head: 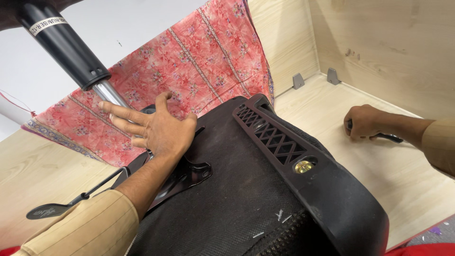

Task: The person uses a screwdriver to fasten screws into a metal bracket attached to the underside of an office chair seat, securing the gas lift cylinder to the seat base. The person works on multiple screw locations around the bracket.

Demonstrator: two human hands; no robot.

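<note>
On the pale wooden surface (398,175), an office chair seat (246,199) lies upside down, its black fabric underside facing up and its black plastic edge frame (289,151) with a brass-coloured insert (303,166) toward the right. The left hand (154,125) lies flat and spread on the metal mechanism plate (187,173) beside the gas cylinder (71,47), fingers fully open and gripping nothing, just pressing down. The right hand (362,122) is well apart from the seat, closed in a fist around a dark-handled tool (388,138) resting on the surface; its tip is hidden, so its kind cannot be told. A red patterned cloth (189,71) lies under the far end of the chair, and a lever (71,201) sticks out at the left.

To do this well, the flat palm should probably keep steady weight on the plate so the seat does not rock on the cloth. The tool seems best brought in squarely over a fastener, clear of the lever.
</note>
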